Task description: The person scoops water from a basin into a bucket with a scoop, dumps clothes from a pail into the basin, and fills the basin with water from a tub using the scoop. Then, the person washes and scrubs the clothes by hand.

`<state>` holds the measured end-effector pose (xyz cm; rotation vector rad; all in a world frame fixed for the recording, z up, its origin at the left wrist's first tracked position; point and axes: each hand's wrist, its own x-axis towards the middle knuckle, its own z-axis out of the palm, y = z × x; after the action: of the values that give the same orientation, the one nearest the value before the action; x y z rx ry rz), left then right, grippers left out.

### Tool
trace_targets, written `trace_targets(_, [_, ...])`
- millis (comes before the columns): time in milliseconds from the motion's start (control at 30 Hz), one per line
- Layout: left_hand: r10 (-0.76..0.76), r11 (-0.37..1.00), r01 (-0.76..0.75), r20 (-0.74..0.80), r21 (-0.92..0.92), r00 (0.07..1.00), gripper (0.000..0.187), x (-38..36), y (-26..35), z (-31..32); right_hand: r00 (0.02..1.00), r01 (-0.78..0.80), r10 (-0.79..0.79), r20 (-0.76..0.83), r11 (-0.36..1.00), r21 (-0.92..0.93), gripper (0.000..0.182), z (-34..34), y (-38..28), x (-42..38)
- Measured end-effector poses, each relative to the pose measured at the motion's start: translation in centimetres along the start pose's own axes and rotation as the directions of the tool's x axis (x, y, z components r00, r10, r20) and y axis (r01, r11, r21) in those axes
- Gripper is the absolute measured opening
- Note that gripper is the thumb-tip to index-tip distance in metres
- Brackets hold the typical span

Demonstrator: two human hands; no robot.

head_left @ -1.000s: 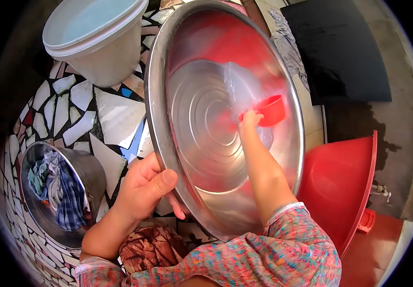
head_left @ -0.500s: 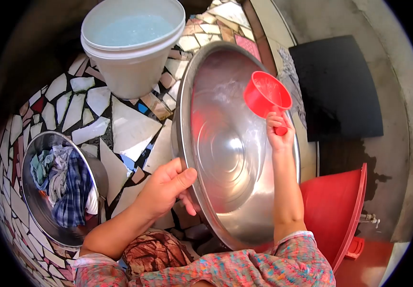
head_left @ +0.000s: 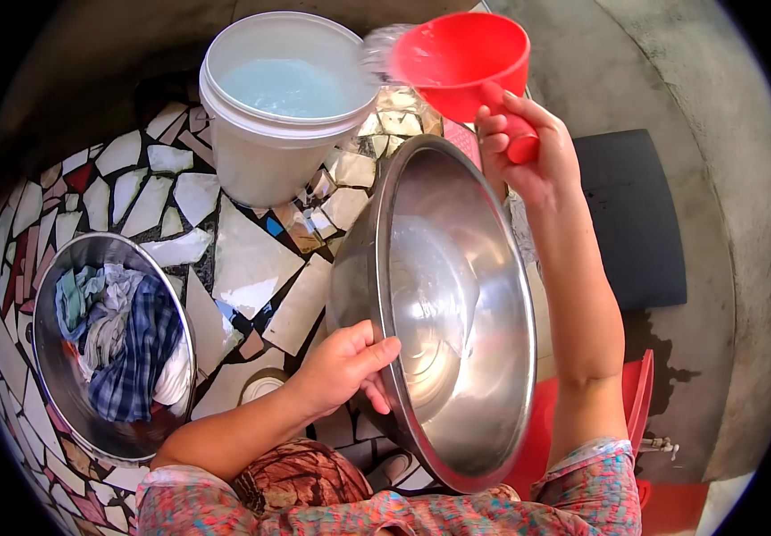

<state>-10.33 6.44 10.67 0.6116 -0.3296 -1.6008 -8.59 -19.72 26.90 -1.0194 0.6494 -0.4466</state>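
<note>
Left hand fingers curl over the tilted, wet steel basin rim, nearly drained; above it, right hand fingers wrap the red scoop, spilling water

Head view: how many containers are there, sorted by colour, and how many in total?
Steel: 2, the tilted basin held by the left hand and the basin of clothes.
White: 1, the bucket.
Red: 2, the scoop in the right hand and the tub.
Total: 5.
</note>
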Motion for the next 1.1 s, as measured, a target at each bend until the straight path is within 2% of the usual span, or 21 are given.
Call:
trace_targets(33, [-0.002, 1.0, 0.002, 0.016, 0.005, 1.0, 0.025, 0.0, 0.0, -0.1, 1.0, -0.007, 0.007, 0.001, 1.0, -0.005, 0.036, 1.1, 0.5, 0.2])
trace_targets(100, [0.0, 1.0, 0.0, 0.019, -0.004, 1.0, 0.025, 0.0, 0.0, -0.1, 0.993, 0.119, -0.11, 0.046, 0.941, -0.317, 0.042, 3.3, 1.4, 0.4])
trace_targets(133, [0.002, 1.0, -0.001, 0.023, -0.005, 1.0, 0.025, 0.0, 0.1, -0.1, 0.992, 0.129, -0.114, 0.062, 0.906, -0.402, 0.049, 3.9, 1.7, 0.7])
trace_targets(300, [-0.002, 1.0, 0.002, 0.016, -0.007, 1.0, 0.025, -0.1, 0.2, 0.0, 0.98, 0.195, -0.129, 0.15, 0.764, -0.615, 0.065, 5.4, 3.5, 2.2])
trace_targets(400, [0.002, 1.0, -0.002, -0.01, -0.009, 1.0, 0.024, 0.0, 0.1, 0.2, 0.948, 0.29, -0.272, 0.167, 0.517, -0.805, 0.073, 4.9, 4.3, 2.4])
trace_targets(433, [0.007, 1.0, -0.007, -0.027, -0.007, 1.0, 0.023, 0.1, -0.1, 0.4, 0.951, 0.272, -0.273, 0.142, 0.525, -0.806, 0.073, 3.6, 4.3, 3.4])
trace_targets(467, [0.012, 1.0, -0.013, -0.049, -0.02, 0.999, 0.024, 0.1, 0.1, 0.7, 0.769, 0.511, -0.505, 0.393, 0.116, -0.852, 0.067, 1.5, 4.2, 5.0])
trace_targets(500, [0.013, 0.999, -0.015, -0.053, -0.042, 0.999, 0.024, 0.2, -0.1, 0.8, 0.511, 0.574, -0.558, 0.653, -0.344, -0.743, 0.062, -0.7, 4.4, 5.2])
trace_targets(567, [0.012, 0.998, -0.014, -0.041, -0.063, 0.999, 0.023, 0.1, 0.3, 1.6, 0.593, 0.491, -0.587, 0.551, -0.278, -0.826, 0.066, -3.8, 4.9, 2.0])
trace_targets(600, [0.011, 0.999, -0.013, -0.04, -0.047, 0.999, 0.022, 0.2, 0.1, 1.8, 0.767, 0.386, -0.576, 0.285, 0.059, -0.921, 0.068, -5.9, 5.3, 0.3])
trace_targets(633, [0.01, 0.999, -0.012, -0.034, -0.039, 0.999, 0.022, 0.3, -0.2, 1.9, 0.881, 0.225, -0.473, 0.019, 0.383, -0.896, 0.071, -8.1, 5.7, -1.3])
trace_targets(700, [0.0, 1.0, 0.0, -0.015, -0.002, 1.0, 0.022, 0.4, 0.0, 2.8, 0.894, 0.043, -0.375, -0.245, 0.617, -0.785, 0.07, -15.1, 7.6, -4.2])
trace_targets(733, [-0.017, 1.0, 0.017, -0.001, 0.011, 1.0, 0.022, 0.6, 0.0, 3.2, 0.849, -0.085, -0.299, -0.437, 0.737, -0.67, 0.063, -17.9, 8.8, -6.0])
trace_targets(767, [-0.022, 0.999, 0.022, 0.013, 0.025, 1.0, 0.023, 0.6, -0.1, 3.6, 0.786, -0.16, -0.269, -0.557, 0.782, -0.603, 0.063, -22.4, 10.7, -7.3])
trace_targets(833, [-0.022, 0.998, 0.021, 0.03, 0.055, 0.999, 0.024, 0.7, -0.2, 4.1, 0.629, -0.239, -0.152, -0.762, 0.895, -0.376, 0.071, -29.4, 14.6, -10.7])
trace_targets(867, [-0.007, 0.998, 0.004, 0.041, 0.059, 0.999, 0.025, 0.7, -0.3, 4.3, 0.544, -0.236, -0.112, -0.832, 0.931, -0.28, 0.058, -31.6, 16.3, -12.2])
trace_targets(900, [0.006, 0.998, -0.009, 0.051, 0.061, 0.999, 0.026, 0.7, -0.4, 4.5, 0.499, -0.186, -0.046, -0.865, 0.97, -0.159, 0.037, -33.8, 17.9, -13.5])
trace_targets(933, [0.028, 0.997, -0.033, 0.067, 0.071, 0.997, 0.029, 0.4, -0.1, 4.2, 0.399, -0.215, -0.018, -0.917, 0.97, -0.113, 0.024, -35.4, 20.0, -13.9])
trace_targets(967, [0.02, 0.996, -0.026, 0.063, 0.084, 0.998, 0.029, 0.6, 0.0, 4.4, 0.364, -0.174, 0.058, -0.93, 0.985, -0.007, 0.019, -37.6, 21.9, -14.3])
trace_targets(1067, [0.054, 0.992, -0.062, 0.075, 0.106, 0.996, 0.036, 1.0, 0.1, 5.0, 0.291, -0.167, 0.188, -0.938, 0.975, 0.144, 0.024, -39.1, 25.8, -13.5])
trace_targets(1100, [0.05, 0.992, -0.058, 0.072, 0.115, 0.996, 0.036, 1.2, 0.1, 5.2, 0.194, -0.134, 0.146, -0.97, 0.984, 0.121, 0.028, -36.8, 26.1, -12.3])
